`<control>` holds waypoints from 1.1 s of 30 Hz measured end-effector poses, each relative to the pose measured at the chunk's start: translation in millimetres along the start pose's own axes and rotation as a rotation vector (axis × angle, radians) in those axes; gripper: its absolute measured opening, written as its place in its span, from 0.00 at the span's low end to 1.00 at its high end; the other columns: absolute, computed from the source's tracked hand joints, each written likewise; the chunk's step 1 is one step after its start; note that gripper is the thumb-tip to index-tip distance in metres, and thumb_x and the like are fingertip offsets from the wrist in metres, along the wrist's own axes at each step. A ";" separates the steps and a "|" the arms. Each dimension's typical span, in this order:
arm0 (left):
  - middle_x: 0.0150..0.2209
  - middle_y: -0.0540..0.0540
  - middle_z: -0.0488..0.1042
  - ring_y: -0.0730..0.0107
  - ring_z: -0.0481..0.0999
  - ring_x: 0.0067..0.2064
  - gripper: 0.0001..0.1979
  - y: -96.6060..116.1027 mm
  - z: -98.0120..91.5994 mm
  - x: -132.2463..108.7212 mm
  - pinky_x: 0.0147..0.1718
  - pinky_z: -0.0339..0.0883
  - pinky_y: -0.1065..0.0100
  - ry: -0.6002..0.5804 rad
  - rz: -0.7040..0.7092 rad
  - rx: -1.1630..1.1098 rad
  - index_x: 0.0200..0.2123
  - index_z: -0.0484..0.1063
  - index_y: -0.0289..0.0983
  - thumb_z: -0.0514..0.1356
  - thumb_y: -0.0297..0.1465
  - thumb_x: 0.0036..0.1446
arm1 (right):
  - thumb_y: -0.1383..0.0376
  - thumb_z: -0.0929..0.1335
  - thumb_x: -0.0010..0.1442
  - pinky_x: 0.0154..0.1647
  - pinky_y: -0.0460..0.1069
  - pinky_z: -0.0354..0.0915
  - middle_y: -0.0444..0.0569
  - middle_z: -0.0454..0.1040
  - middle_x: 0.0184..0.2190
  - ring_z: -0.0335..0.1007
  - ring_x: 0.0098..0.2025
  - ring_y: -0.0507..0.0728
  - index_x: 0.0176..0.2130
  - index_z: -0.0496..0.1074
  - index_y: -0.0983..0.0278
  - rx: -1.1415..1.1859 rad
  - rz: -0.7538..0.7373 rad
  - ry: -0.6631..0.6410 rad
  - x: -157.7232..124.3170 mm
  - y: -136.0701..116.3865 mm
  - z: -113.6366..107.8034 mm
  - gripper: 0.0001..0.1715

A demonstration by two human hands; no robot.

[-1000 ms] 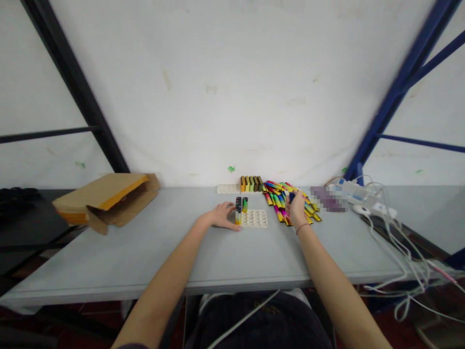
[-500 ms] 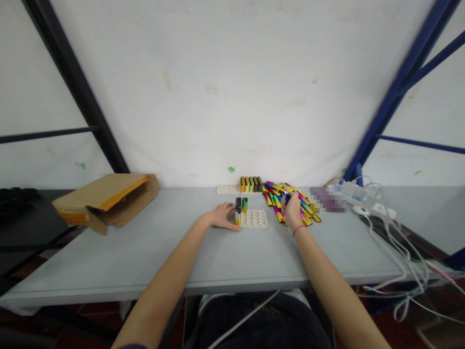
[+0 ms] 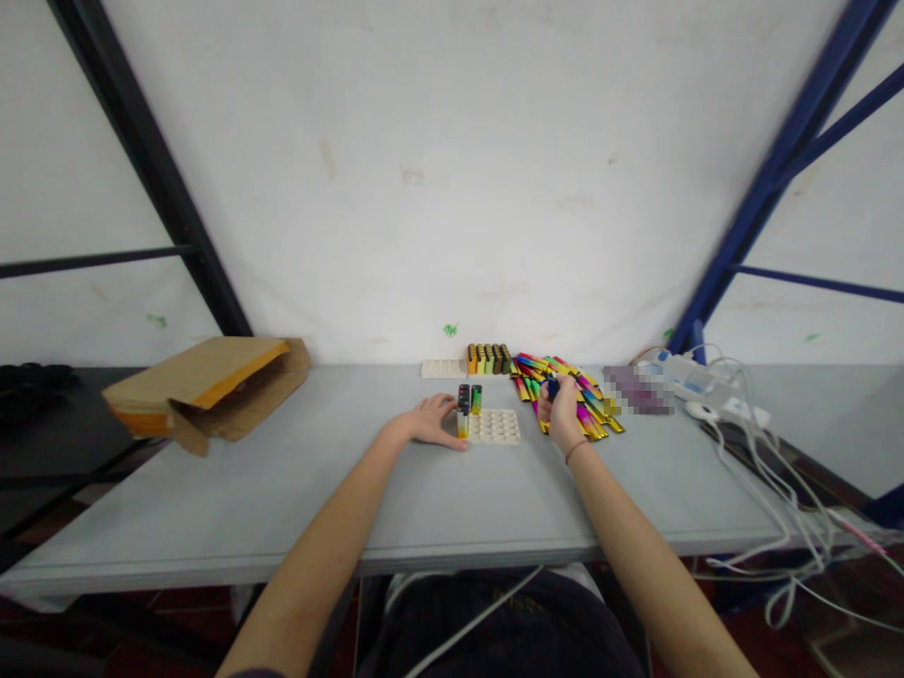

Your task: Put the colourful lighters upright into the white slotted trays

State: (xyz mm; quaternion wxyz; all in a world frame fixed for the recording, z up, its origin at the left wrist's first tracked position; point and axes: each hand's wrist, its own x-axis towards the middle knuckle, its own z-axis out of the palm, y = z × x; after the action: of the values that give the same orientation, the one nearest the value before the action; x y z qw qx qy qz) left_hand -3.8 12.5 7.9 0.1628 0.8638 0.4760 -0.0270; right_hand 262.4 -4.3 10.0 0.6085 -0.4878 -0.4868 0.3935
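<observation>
A pale tray with round holes [image 3: 500, 427] lies mid-table, several lighters [image 3: 463, 414] upright at its left end, with a green one [image 3: 476, 399] beside them. My left hand [image 3: 432, 422] rests on the table just left of these lighters, fingers spread and curved around that end of the tray. My right hand [image 3: 561, 410] is closed on a dark blue lighter [image 3: 553, 387], over the left part of a pile of shiny multicoloured wrapped pieces [image 3: 593, 414]. Part of that pile is hidden behind my right hand.
Against the wall stand a second pale tray [image 3: 443, 368] and a block of upright lighters [image 3: 488, 359]. An open cardboard box [image 3: 204, 381] lies at the left. White cables [image 3: 759, 443] and a power strip [image 3: 696, 373] occupy the right side, near a blurred purple item [image 3: 636, 389].
My right hand has shifted slightly left with the dark blue lighter, from over the pile toward the tray. My left hand has stayed where it was.
</observation>
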 end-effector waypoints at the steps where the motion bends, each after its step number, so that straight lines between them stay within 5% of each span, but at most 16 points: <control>1: 0.66 0.39 0.43 0.44 0.47 0.64 0.57 -0.3 0.2 0.3 0.61 0.44 0.57 0.002 0.001 0.003 0.64 0.50 0.36 0.57 0.64 0.37 | 0.38 0.49 0.55 0.10 0.47 0.37 0.38 0.41 0.10 0.34 0.11 0.48 0.18 0.50 0.58 0.106 0.106 0.035 -1.1 -2.4 0.1 0.31; 4: 0.66 0.40 0.44 0.44 0.48 0.64 0.57 -0.5 0.4 0.6 0.60 0.45 0.57 0.004 0.000 0.010 0.64 0.50 0.37 0.57 0.64 0.37 | 0.43 0.51 0.57 0.11 0.45 0.34 0.37 0.41 0.10 0.33 0.11 0.47 0.18 0.49 0.59 0.334 0.274 0.101 -3.6 -10.9 0.0 0.29; 8: 0.66 0.41 0.44 0.45 0.47 0.64 0.56 0.7 -0.5 -0.4 0.60 0.45 0.57 0.003 0.000 0.004 0.64 0.50 0.39 0.58 0.64 0.37 | 0.46 0.52 0.58 0.11 0.45 0.35 0.37 0.44 0.10 0.35 0.11 0.47 0.19 0.52 0.60 0.323 0.232 0.126 -4.1 -13.4 2.5 0.27; 12: 0.66 0.39 0.45 0.44 0.48 0.64 0.57 1.8 -0.9 -1.2 0.61 0.45 0.57 0.012 0.001 0.000 0.64 0.52 0.36 0.58 0.64 0.37 | 0.46 0.58 0.58 0.13 0.45 0.47 0.38 0.54 0.13 0.48 0.14 0.48 0.27 0.58 0.61 0.169 -0.029 -0.002 -6.8 -5.8 11.5 0.22; 16: 0.66 0.39 0.45 0.45 0.48 0.64 0.57 1.7 -0.2 -0.5 0.60 0.45 0.57 0.020 -0.005 0.002 0.64 0.51 0.36 0.58 0.63 0.36 | 0.50 0.64 0.57 0.29 0.46 0.64 0.43 0.69 0.26 0.66 0.28 0.51 0.38 0.63 0.61 -0.027 -0.288 -0.169 -12.5 0.1 19.3 0.18; 20: 0.66 0.39 0.45 0.45 0.48 0.64 0.57 1.8 0.2 0.1 0.60 0.45 0.57 0.026 0.005 0.003 0.63 0.51 0.36 0.58 0.63 0.36 | 0.52 0.67 0.55 0.40 0.50 0.66 0.52 0.73 0.42 0.69 0.42 0.57 0.42 0.71 0.64 -0.222 -0.385 -0.271 -16.3 3.9 24.2 0.20; 33: 0.65 0.38 0.48 0.44 0.51 0.62 0.56 1.0 3.4 2.2 0.60 0.45 0.56 0.053 0.015 0.015 0.62 0.53 0.36 0.58 0.63 0.36 | 0.60 0.66 0.58 0.38 0.51 0.69 0.48 0.75 0.32 0.72 0.33 0.55 0.46 0.67 0.62 -0.422 -0.536 -0.309 -28.1 10.1 45.1 0.16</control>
State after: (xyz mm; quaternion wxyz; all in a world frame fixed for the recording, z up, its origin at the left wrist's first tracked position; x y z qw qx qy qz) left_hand -1.4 12.8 4.4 0.1441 0.8690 0.4733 -0.0064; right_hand 212.3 -19.5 -3.5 0.4954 -0.3926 -0.7536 0.1805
